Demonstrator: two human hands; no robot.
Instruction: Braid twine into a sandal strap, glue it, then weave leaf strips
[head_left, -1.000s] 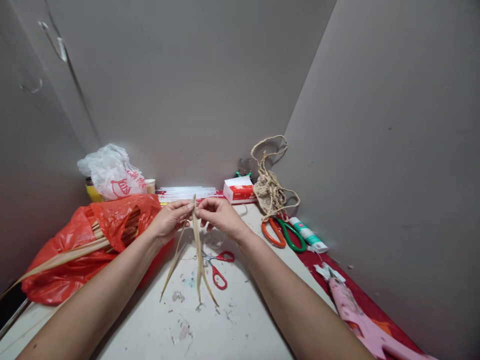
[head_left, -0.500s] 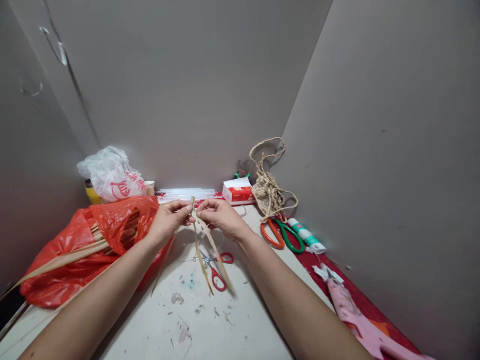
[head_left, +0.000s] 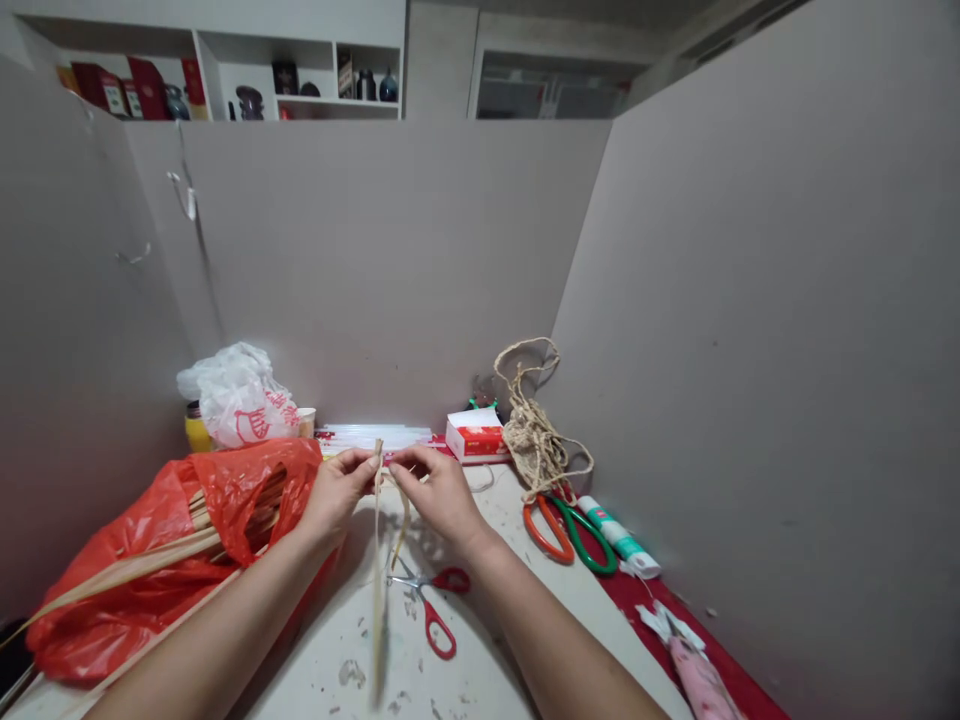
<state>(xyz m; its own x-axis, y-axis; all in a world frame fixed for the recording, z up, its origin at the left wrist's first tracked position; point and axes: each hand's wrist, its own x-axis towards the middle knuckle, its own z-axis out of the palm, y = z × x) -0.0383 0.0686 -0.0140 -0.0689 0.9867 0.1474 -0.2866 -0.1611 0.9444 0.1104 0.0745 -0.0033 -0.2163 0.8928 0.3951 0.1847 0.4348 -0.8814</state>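
Observation:
My left hand pinches the upper end of some pale, flat straw-like strips between thumb and fingertips. One long strip hangs straight down from there, its lower end blurred. Close on the right, my right hand has thumb and forefinger closed on another strip, which bends down below the fingers. Beneath the hands, red-handled scissors lie spread on the white table. Left of my left hand, a red plastic bag holds more long strips, some sticking out.
A white plastic bag, a paper cup, white sticks and a red-white box line the back. To the right are coiled rope, orange-and-green handles, a white-green tube and a pink tool. Grey partitions enclose the table.
The view has tipped upward, bringing shelves above the partition into sight. The long strip has swung from slanting right to hanging straight down, and my right hand has moved slightly away from my left.

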